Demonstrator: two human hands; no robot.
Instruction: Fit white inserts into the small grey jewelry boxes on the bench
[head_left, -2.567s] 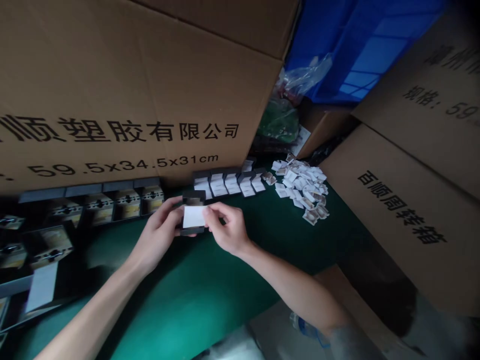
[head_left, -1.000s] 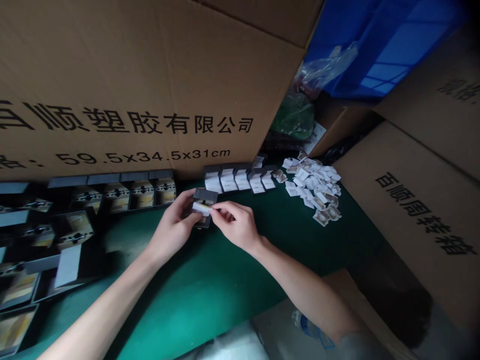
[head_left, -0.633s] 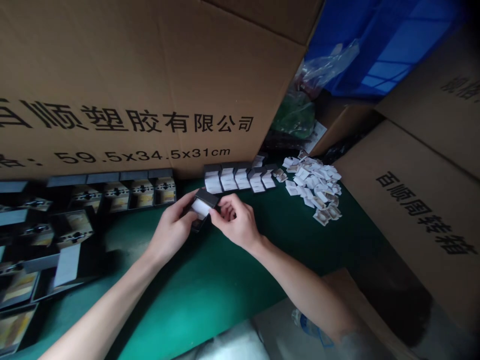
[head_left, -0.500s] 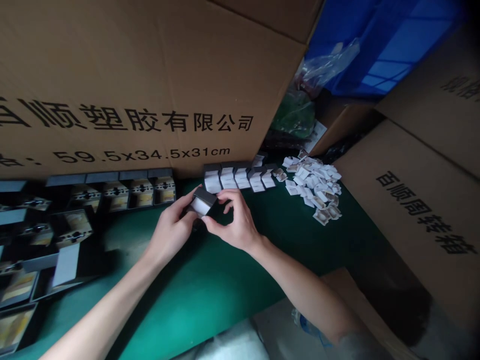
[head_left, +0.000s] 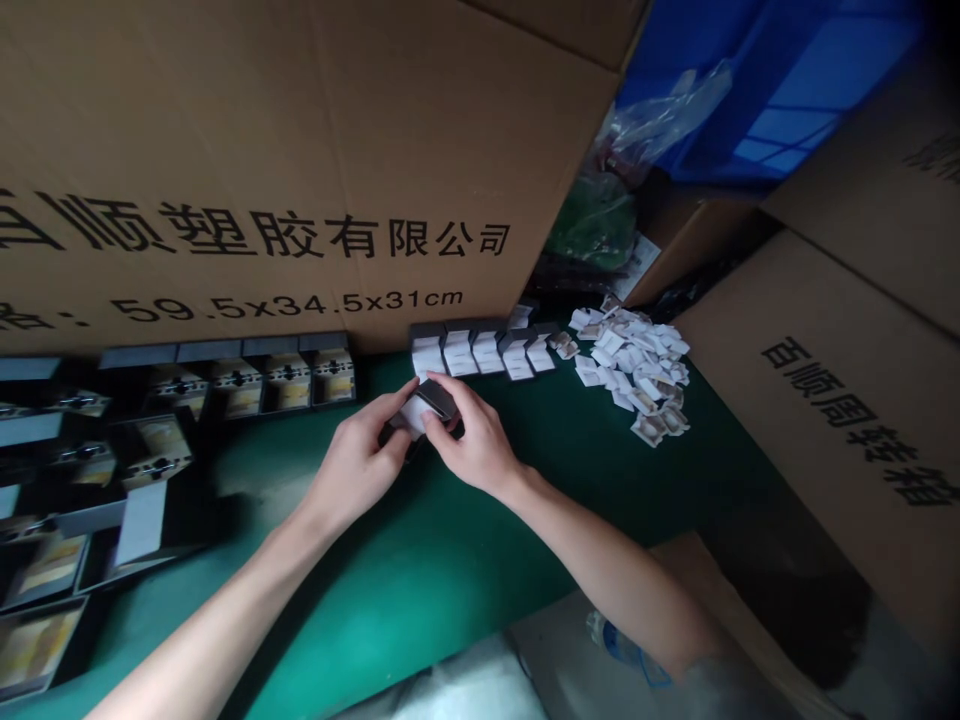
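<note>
Both my hands grip one small dark box (head_left: pixel 431 402) with a white insert showing, just above the green table (head_left: pixel 420 570). My left hand (head_left: pixel 358 462) holds it from the left with thumb and fingers closed on its side. My right hand (head_left: pixel 471 440) pinches the lid edge from the right. Just behind the held box, a row of similar small boxes with white inserts (head_left: pixel 480 352) stands against the big carton. A loose heap of small white inserts (head_left: pixel 634 370) lies to the right.
A large printed cardboard carton (head_left: pixel 285 170) walls off the back. More cartons (head_left: pixel 847 400) stand on the right, a blue crate (head_left: pixel 757 90) behind them. Open dark boxes with gold-coloured parts (head_left: pixel 225 385) line the left side and stack at the far left.
The white insert went into the small box and its lid has tilted down over it. Both hands moved slightly right and toward the row of boxes.
</note>
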